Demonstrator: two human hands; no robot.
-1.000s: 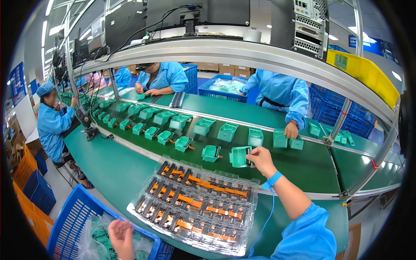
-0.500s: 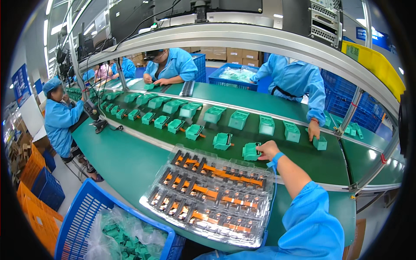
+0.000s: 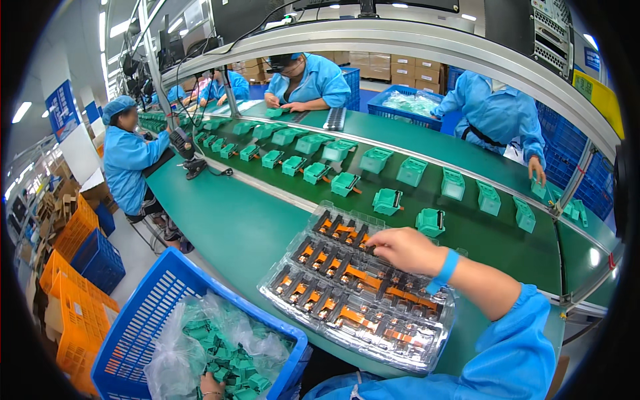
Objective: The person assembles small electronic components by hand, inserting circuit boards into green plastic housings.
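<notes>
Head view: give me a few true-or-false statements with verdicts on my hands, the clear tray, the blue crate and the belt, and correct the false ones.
1. The right hand is over the clear tray. True.
2. The left hand grips the tray's edge. False: it is down among green parts in the blue crate.
3. Green housings stand in two lines on the belt. True.
4. The blue wristband is on the left wrist. False: it is on the right wrist.
</notes>
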